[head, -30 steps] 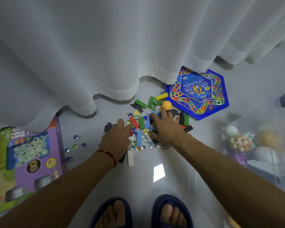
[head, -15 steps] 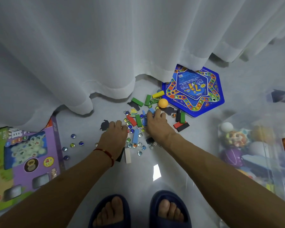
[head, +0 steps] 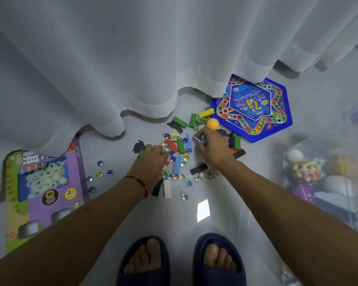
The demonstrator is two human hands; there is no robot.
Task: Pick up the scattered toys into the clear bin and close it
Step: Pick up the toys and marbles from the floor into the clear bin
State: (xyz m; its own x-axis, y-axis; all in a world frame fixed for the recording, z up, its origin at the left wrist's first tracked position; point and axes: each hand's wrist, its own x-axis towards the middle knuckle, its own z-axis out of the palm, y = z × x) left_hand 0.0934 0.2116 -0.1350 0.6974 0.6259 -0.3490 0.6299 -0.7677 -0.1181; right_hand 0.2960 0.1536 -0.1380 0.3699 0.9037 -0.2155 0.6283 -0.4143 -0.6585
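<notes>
Head: blue hexagonal game box (head: 254,108) reads "7".

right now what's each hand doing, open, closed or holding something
Left hand: fingers down among the marbles and blocks; whether it grips any cannot be told.
Right hand: fingers curled, pinching small pieces picked from the pile.

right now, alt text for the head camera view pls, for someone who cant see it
Seen from above, a person's left hand and right hand reach into a scatter of coloured blocks and marbles on a pale floor, below a white curtain. A blue hexagonal game board and a clear bin of toys lie to the right.
</notes>
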